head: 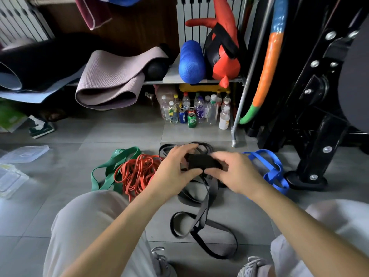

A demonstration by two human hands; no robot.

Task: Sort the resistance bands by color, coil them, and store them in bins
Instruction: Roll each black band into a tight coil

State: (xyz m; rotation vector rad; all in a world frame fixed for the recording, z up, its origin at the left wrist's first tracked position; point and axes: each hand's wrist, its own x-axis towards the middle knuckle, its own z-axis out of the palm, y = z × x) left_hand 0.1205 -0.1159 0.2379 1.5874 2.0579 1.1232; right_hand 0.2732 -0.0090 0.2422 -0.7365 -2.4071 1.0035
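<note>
Trainee: State the work surface and surroundings.

Instructor: The surface is a grey tiled floor (pixel 119 132). A metal shelf (pixel 155 82) runs across the far side. It carries a rolled mauve mat (pixel 111 80) and a blue foam roller (pixel 191 62). Bottles and cans (pixel 195 110) stand under it. A black machine base (pixel 305 178) stands on the floor at right.

Trainee: State the position of the hands.

Instructor: Both are raised above the floor, between the knees. The left hand (pixel 175 170) curls its fingers over the left end of a wound section of the black band (pixel 201 161), thumb beneath. The right hand (pixel 237 172) grips the right end with curled fingers and thumb. The unwound length (pixel 208 196) hangs from the wound section and lies in loops on the tiles near the shoes.

Trainee: List adjacent items and obstructions.

Instructor: The red bands (pixel 137 172) lie in a heap left of the hands, touching the green band (pixel 113 162) on its left. The blue band (pixel 273 170) lies at right, just beside the machine base. More black bands (pixel 165 150) lie beyond the hands, which hide part of them. Clear plastic containers (pixel 24 153) sit at far left, well apart from the bands. The right forearm covers part of the blue band.
</note>
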